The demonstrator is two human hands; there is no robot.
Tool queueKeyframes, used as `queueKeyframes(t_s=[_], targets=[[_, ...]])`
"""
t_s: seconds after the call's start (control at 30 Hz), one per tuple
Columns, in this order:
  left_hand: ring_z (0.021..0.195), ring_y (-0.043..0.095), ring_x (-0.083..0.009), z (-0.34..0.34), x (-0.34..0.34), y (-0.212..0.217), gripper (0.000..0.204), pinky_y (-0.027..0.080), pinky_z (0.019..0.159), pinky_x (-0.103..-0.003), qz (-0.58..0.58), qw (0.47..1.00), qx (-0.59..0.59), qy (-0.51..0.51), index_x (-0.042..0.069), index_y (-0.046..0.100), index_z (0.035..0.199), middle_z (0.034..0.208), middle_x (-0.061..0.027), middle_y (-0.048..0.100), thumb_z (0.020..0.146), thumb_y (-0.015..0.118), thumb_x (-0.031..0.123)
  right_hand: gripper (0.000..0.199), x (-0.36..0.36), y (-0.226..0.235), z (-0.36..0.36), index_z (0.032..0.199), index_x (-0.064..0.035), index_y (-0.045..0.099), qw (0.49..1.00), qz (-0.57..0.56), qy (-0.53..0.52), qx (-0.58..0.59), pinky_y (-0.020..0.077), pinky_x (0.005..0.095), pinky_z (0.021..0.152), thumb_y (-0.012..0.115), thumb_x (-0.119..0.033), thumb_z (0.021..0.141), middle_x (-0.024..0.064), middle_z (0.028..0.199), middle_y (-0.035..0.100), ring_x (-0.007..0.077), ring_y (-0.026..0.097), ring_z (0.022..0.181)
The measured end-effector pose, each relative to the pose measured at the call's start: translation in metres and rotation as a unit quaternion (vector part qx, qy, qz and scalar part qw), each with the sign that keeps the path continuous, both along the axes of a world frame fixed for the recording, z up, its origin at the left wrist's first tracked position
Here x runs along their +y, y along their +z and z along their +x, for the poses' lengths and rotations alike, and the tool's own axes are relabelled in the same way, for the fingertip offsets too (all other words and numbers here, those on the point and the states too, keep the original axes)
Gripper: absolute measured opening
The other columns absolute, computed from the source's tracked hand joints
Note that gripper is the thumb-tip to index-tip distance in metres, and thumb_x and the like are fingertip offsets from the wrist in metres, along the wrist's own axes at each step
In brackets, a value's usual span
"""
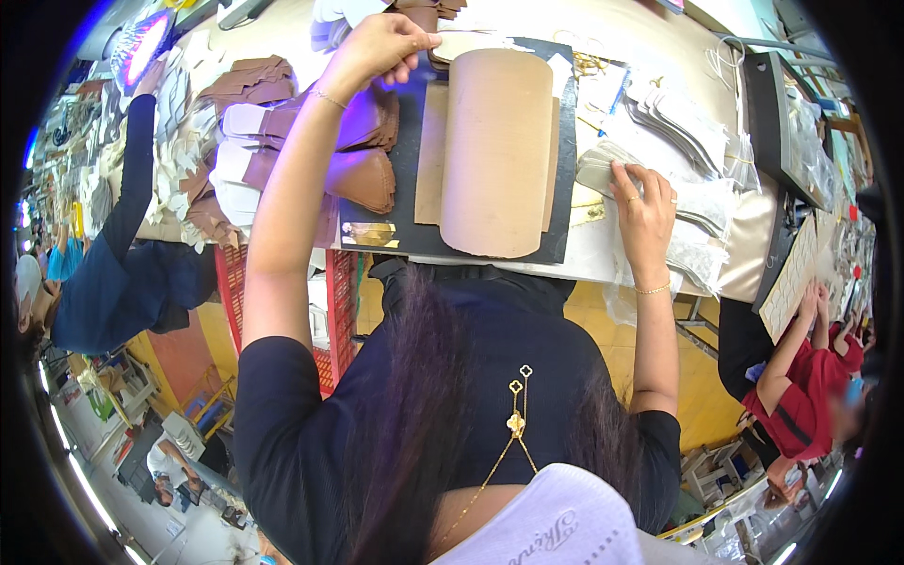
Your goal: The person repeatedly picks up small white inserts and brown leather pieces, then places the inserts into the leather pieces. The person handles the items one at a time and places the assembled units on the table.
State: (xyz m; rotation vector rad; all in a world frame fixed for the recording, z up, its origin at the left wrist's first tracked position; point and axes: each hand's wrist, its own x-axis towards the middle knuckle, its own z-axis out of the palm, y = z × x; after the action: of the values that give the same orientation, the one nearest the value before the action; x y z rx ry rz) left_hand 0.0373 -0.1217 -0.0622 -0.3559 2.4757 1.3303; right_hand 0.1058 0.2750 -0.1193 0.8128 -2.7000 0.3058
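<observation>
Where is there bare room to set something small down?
Tabletop shows bare beyond the black board, left of the gold items. On the board, a small patch lies between the gold label and the tan cylinder. Brown stacks crowd the left; pale stacks crowd the right, near the right hand.

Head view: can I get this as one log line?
left hand: at cream piece | right hand: on grey pieces | middle: tan cylinder
</observation>
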Motion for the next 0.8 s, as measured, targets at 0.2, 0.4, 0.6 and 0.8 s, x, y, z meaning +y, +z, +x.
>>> queueKeyframes(t_s=[0.2,0.4,0.6,0.8], targets=[[0.067,0.064,-0.0180,0.064,-0.045,0.012,0.027,0.050,0.063,-0.033,-0.188,0.976,0.107,0.024,0.000,0.068,0.100,0.072,-0.0094,0.064,0.083,0.071,0.021,0.032,0.001,-0.007,0.001,0.109,-0.0147,0.068,0.998,0.008,0.025,0.059,0.0431,0.0381,0.086,0.072,-0.012,0.078,0.0016,0.103,0.064,0.0215,0.058,0.097],[0.076,0.060,-0.0275,0.132,-0.025,-0.003,0.026,0.048,0.072,-0.037,-0.303,0.927,0.215,0.050,0.002,0.069,0.102,0.087,-0.0129,0.061,0.082,0.072,0.017,0.025,-0.001,0.000,0.001,0.102,-0.0127,0.066,0.998,0.025,0.027,0.045,0.0405,0.0370,0.086,0.072,-0.012,0.077,0.0011,0.099,0.063,0.0199,0.058,0.097],[0.075,0.060,-0.0222,0.129,-0.029,-0.010,0.024,0.049,0.071,-0.034,-0.249,0.949,0.173,0.089,0.000,0.067,0.095,0.083,-0.0108,0.060,0.078,0.075,0.015,0.025,-0.008,0.020,-0.004,0.094,-0.0113,0.059,0.996,0.069,0.047,-0.011,0.0384,0.0358,0.085,0.073,-0.009,0.074,0.0019,0.096,0.062,0.0198,0.058,0.096],[0.066,0.058,-0.0177,0.111,-0.050,-0.010,0.026,0.049,0.065,-0.031,-0.164,0.982,0.044,0.078,-0.001,0.066,0.091,0.074,-0.0070,0.061,0.075,0.078,0.015,0.020,-0.015,0.041,-0.007,0.088,-0.0097,0.052,0.980,0.139,0.053,-0.130,0.0381,0.0370,0.080,0.069,-0.006,0.077,0.0042,0.089,0.063,0.0215,0.059,0.087]])
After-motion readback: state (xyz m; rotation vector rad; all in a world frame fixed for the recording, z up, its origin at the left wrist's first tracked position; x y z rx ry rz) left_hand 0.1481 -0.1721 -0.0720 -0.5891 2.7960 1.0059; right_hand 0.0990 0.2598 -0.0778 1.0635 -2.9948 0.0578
